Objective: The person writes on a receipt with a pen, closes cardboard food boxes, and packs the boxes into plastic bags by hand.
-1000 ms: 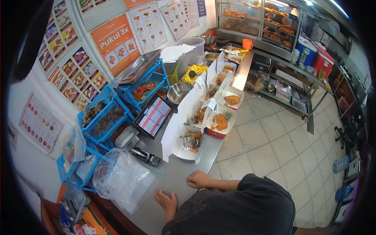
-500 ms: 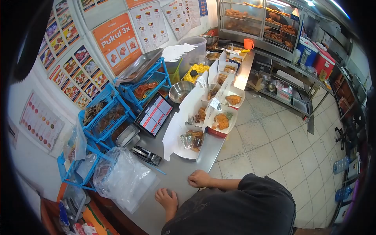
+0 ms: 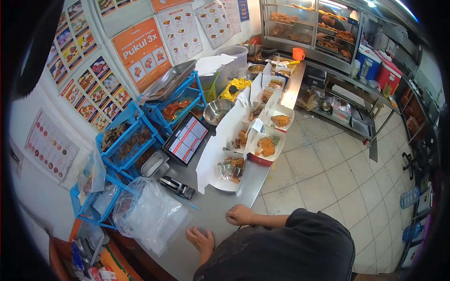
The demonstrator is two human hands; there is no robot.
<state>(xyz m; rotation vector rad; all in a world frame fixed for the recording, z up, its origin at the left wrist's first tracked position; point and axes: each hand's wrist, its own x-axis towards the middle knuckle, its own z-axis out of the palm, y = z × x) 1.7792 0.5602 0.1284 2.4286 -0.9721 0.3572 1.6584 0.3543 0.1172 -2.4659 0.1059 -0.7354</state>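
My left hand point(image 3: 200, 240) lies on the metal counter point(image 3: 213, 206) near its front edge, palm down, with fingers spread and nothing held. To its right, my right hand point(image 3: 240, 215) rests on the same surface with its fingers curled in; nothing shows in it. Beyond my hands stands an open white food box point(image 3: 230, 183) with fried chicken and a clear packet inside. Another open box point(image 3: 266, 147) beside it holds a piece of fried chicken. A black tape dispenser point(image 3: 177, 186) and a clear plastic bag stack point(image 3: 152, 210) lie to the left.
Several more open boxes line the counter toward the back. A tablet point(image 3: 185, 139), a steel bowl point(image 3: 218, 111) and blue baskets point(image 3: 125, 140) stand along the wall. An orange mug point(image 3: 298, 54) sits before the glass display cabinet point(image 3: 311, 28). Tiled floor point(image 3: 323, 159) lies to the right.
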